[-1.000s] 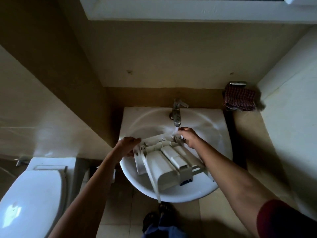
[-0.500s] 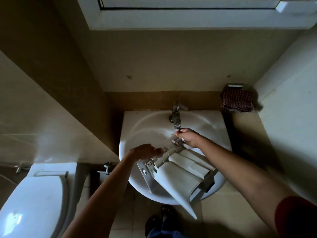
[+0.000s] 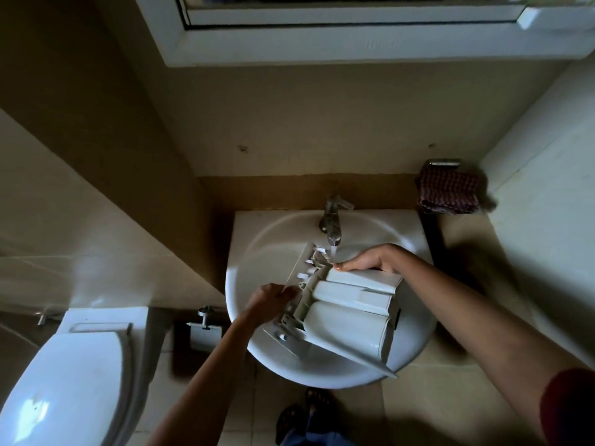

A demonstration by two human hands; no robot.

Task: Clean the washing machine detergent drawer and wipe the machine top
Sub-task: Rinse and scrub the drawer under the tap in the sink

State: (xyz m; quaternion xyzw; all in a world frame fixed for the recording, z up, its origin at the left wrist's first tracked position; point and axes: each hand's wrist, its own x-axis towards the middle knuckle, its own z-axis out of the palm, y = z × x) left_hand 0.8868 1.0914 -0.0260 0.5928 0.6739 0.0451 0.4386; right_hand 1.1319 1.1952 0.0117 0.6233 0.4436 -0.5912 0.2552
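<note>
The white plastic detergent drawer (image 3: 344,313) lies tilted across the white wash basin (image 3: 257,252), its underside up and its long front panel pointing down to the right over the basin's front rim. Water runs from the chrome tap (image 3: 331,220) onto the drawer's far end. My left hand (image 3: 272,299) grips the drawer's left edge. My right hand (image 3: 367,260) holds the drawer's far right side, fingers curled over it close to the stream.
A checked dark red cloth (image 3: 447,191) hangs on a holder right of the basin. A white toilet (image 3: 64,381) stands at lower left, with a metal wall fitting (image 3: 204,323) between it and the basin. A white-framed window (image 3: 354,37) is above. My feet (image 3: 302,413) are below the basin.
The drawer has turned in the basin, its front panel swinging from pointing down toward me to pointing down-right. Both hands kept hold and shifted with it; my right hand moved slightly right.
</note>
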